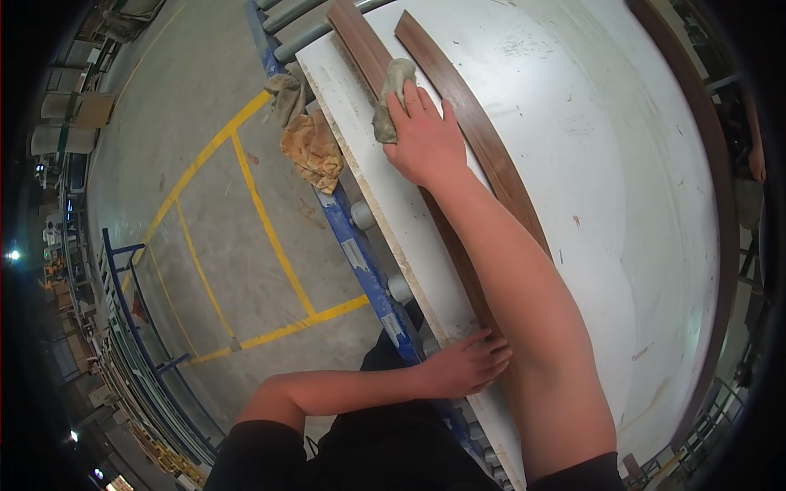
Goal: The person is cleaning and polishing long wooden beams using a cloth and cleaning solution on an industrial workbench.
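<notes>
My right hand (430,143) is closed on a greyish-green rag (395,98), pressed against a long brown wood-look strip (360,41) near its far end. My right forearm hides part of that strip. Lower down, my left hand (467,366) lies at the same strip, its fingers slightly bent, a little apart and touching the strip's edge. A second brown strip (475,123) runs alongside to the right, partly under my right arm. Both strips rest on a white board (598,164) with scuffs and specks.
The board sits on a roller conveyor with a blue frame (352,245). An orange-tan rag (313,151) and a grey rag (288,94) hang at its left edge. Yellow lines (270,225) mark the floor. A blue metal rack (135,319) stands at left; a brown edge (725,204) bounds the right.
</notes>
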A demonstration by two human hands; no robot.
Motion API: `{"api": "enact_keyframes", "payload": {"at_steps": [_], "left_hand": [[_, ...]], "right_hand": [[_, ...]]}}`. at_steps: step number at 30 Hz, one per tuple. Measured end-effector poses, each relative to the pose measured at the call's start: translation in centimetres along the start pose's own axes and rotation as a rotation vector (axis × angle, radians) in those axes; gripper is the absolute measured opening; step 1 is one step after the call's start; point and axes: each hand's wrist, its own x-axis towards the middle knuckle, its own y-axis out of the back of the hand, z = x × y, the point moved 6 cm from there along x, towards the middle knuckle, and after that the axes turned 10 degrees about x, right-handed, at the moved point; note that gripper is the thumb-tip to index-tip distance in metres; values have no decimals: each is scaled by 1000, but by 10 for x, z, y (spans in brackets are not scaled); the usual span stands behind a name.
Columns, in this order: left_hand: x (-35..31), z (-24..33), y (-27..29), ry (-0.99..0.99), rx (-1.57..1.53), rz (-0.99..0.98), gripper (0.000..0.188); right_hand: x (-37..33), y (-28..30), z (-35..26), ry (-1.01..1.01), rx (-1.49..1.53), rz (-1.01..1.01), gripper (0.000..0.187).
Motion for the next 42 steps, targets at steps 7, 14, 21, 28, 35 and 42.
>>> {"api": "enact_keyframes", "payload": {"at_steps": [7, 14, 21, 28, 35, 42], "left_hand": [[0, 0, 8, -24, 36, -9, 47], [-12, 32, 15, -344, 117, -308, 62], [33, 136, -27, -427, 192, -255, 103], [52, 248, -150, -562, 300, -503, 103], [62, 282, -186, -586, 269, -542, 79], [63, 222, -95, -385, 294, -603, 67]], "right_hand": [[-152, 29, 15, -20, 57, -138, 97], [-389, 79, 38, -139, 152, -108, 86], [-653, 104, 21, -527, 193, 292, 79], [-970, 136, -57, -1183, -89, 1209, 56], [-1163, 69, -66, -1501, 636, 1875, 48], [-1191, 66, -25, -1394, 1078, 2366, 60]]}}
